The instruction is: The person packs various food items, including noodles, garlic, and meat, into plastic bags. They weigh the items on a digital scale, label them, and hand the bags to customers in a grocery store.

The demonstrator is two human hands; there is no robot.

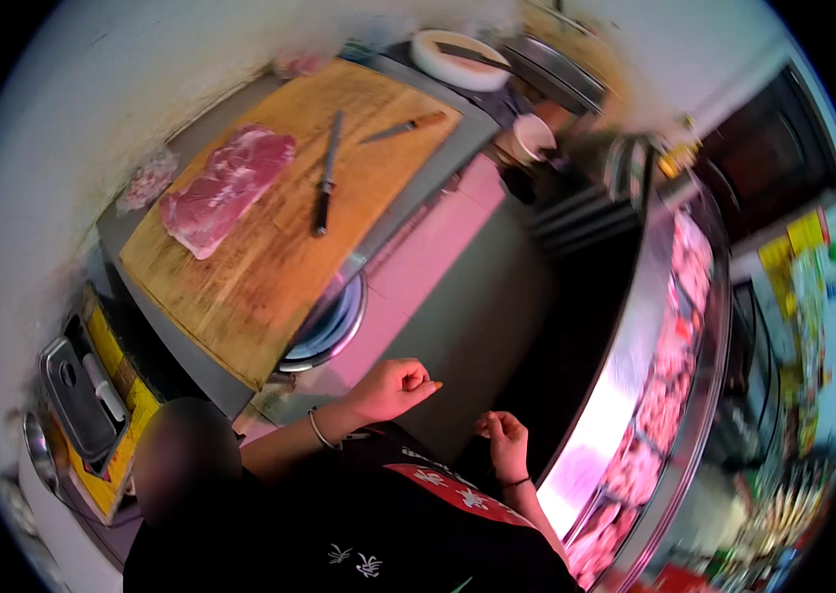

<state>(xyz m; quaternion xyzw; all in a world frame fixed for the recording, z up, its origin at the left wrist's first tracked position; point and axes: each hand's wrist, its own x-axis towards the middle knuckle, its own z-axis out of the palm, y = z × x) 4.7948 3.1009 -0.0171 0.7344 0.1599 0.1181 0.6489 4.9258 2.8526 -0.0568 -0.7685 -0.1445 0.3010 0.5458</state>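
My left hand (395, 389), with a bracelet at the wrist, is held in front of my black shirt, its fingers curled and nothing seen in them. Lower and to the right is my right hand (508, 445), also loosely curled, with a dark band at the wrist and nothing visible in its grasp. Beyond both hands, a wooden cutting board (240, 311) carries a slab of raw meat (229, 189). A dark-handled knife (326, 178) and a smaller knife with a wooden handle (407, 127) lie right of the meat. Neither hand touches them.
A display case holds meat pieces (659, 393) along the right. A round basin (329, 333) is partly under the board's edge. A round white board (460, 61) with a cleaver (473, 56) stands at the back. Bagged meat (148, 179) and a dark tray (80, 400) are at the left.
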